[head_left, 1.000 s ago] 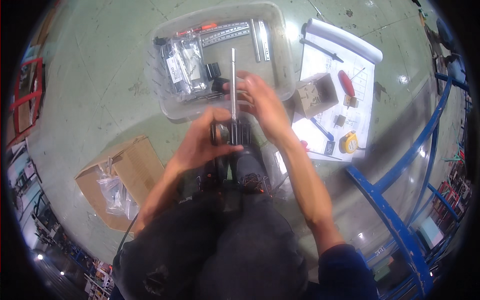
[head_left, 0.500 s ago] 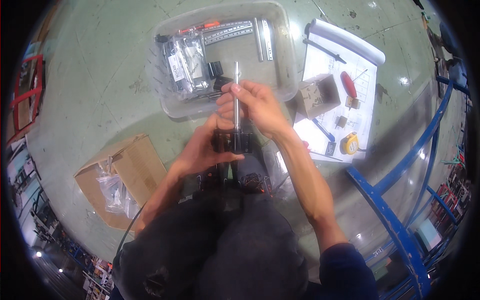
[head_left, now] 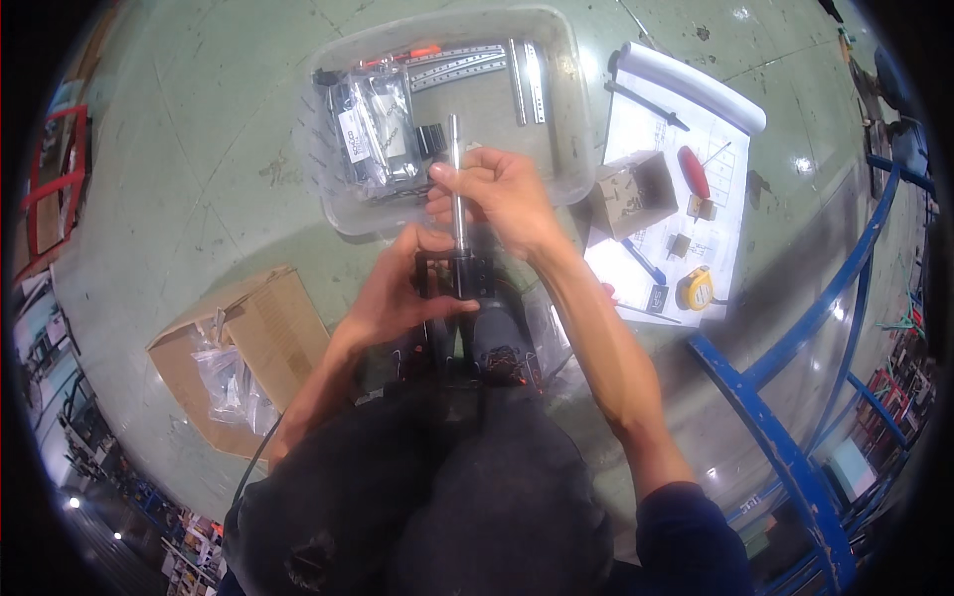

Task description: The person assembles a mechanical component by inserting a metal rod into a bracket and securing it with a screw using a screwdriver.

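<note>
My left hand (head_left: 397, 288) grips a black bracket-like part (head_left: 465, 276) between thumb and fingers, just above my shoes. Out of that black part a shiny metal rod (head_left: 456, 149) points away from me, its lower end hidden inside. My right hand (head_left: 502, 199) is closed round the rod's middle, thumb and fingertips pinching it. Beyond my hands lies a clear plastic bin (head_left: 338, 219), which contains bagged black parts (head_left: 383, 124), perforated metal rails (head_left: 457, 65) and a loose silver rod (head_left: 516, 79).
At left sits an open cardboard box (head_left: 283, 328) with plastic bags (head_left: 234, 382). To the right, drawing sheets (head_left: 715, 268) carry a red-handled screwdriver (head_left: 693, 171), a yellow tape measure (head_left: 698, 288) and a blue pen (head_left: 646, 260). A small box (head_left: 636, 194) overlaps them. Blue metal framing (head_left: 765, 417) stands at lower right.
The rod's tip has shifted slightly left and away from me. Both hands have moved a little left with the rod and black part, still holding them.
</note>
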Tool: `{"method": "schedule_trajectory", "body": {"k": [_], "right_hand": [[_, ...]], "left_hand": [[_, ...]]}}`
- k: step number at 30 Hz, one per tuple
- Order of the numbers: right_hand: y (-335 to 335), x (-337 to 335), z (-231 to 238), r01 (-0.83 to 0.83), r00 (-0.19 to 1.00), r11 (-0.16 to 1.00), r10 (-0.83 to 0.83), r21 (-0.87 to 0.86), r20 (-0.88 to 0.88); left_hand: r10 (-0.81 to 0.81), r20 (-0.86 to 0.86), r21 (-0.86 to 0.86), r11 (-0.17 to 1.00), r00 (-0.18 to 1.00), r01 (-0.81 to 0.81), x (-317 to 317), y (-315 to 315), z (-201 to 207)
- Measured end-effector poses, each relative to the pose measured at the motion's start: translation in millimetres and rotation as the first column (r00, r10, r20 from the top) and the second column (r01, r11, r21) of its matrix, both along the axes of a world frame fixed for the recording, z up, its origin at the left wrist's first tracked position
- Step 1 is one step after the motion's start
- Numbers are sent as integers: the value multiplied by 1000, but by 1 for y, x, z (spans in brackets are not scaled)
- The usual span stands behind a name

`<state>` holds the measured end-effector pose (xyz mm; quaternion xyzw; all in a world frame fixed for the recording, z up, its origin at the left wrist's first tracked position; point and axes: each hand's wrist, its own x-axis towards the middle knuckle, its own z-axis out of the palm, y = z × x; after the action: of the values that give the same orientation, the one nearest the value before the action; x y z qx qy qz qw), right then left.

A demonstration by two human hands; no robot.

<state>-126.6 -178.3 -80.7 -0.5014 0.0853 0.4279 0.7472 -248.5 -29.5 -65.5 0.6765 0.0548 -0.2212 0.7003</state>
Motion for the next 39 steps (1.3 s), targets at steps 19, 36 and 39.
{"method": "schedule_trajectory", "body": {"k": [19,36,39], "right_hand": [[-3,16,-30,18,976,990,13,-139,220],[24,15,-60,29,392,596,732,-802,558],[22,16,-62,12,373,573,758,-820,536]], "left_hand": [[95,19,-27,995,995,-94,-6,6,-3],[457,33,6,889,889,-457,12,47,-21],[462,41,-62,886,886,-459,13,44,-26]]}}
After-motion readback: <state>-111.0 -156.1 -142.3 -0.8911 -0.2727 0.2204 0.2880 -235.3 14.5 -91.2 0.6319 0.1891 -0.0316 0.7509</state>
